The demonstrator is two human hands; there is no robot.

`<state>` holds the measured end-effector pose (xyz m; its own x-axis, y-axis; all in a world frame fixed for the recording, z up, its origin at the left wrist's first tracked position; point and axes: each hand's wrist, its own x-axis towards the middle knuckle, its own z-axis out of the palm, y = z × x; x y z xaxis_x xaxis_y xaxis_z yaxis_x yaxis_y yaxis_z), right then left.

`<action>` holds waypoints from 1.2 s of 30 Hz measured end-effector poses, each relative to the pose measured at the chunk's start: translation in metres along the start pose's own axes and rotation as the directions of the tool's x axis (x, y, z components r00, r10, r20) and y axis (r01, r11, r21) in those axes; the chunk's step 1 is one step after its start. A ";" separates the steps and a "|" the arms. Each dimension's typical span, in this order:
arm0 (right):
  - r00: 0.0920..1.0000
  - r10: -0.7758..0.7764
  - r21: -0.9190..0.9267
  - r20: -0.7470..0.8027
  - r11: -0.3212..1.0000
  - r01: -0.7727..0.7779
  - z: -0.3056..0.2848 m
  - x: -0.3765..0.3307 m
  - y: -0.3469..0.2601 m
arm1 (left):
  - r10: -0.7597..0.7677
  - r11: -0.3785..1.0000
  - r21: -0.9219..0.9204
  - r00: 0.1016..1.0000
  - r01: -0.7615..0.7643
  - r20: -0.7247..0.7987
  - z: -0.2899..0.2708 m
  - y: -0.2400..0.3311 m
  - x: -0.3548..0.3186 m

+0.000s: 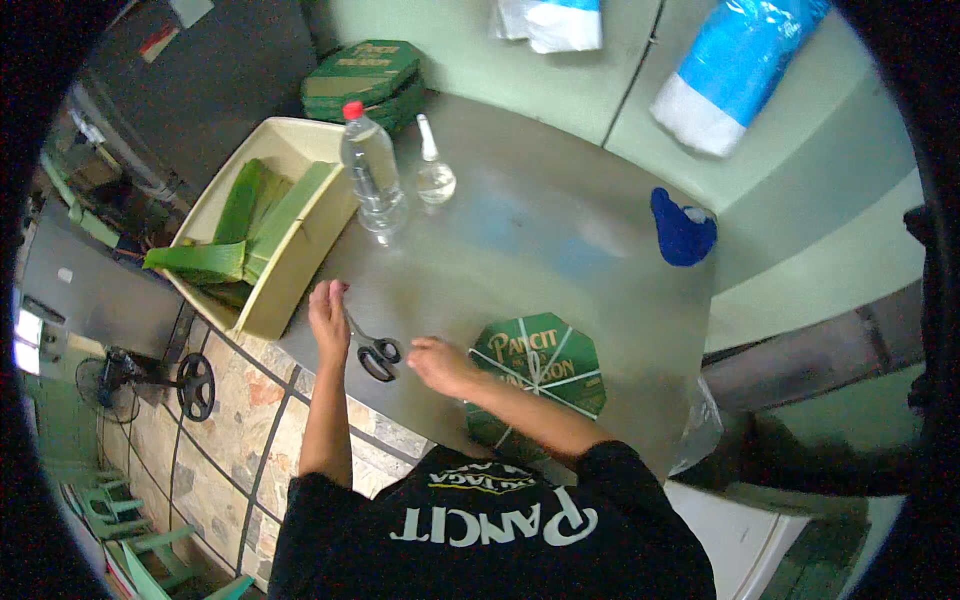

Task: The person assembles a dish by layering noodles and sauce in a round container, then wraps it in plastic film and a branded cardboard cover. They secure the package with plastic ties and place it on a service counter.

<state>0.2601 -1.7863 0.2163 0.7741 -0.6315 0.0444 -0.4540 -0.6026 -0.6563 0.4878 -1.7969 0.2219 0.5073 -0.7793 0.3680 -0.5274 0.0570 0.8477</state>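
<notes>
On the metal table lie scissors with black handles, their blades toward my left hand. That hand hovers near the tub's corner, fingers curled together; whether it touches the blade tips is unclear. My right hand is just right of the handles, fingers closed in a pinch, and what they hold is too small to make out. Under my right forearm sits a green octagonal box, tied crosswise with white string in a looped bow. The forearm hides part of it.
A cream tub of cut green leaves stands at left. Behind it are a red-capped plastic bottle, a clear spray bottle and stacked green boxes. A blue cloth item lies far right; blue-white packs hang on the wall.
</notes>
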 end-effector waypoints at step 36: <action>0.937 0.252 -0.469 -0.243 0.815 -0.341 -0.125 -0.254 0.103 | -0.030 0.941 0.298 0.839 -0.160 0.543 0.115 0.181 -0.112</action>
<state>-0.0380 -1.7492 0.2315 0.5037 -0.8618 0.0595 -0.8404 -0.5048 -0.1972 0.2571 -1.7707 0.2903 0.0711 -0.9946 0.0761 -0.7806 -0.0080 0.6250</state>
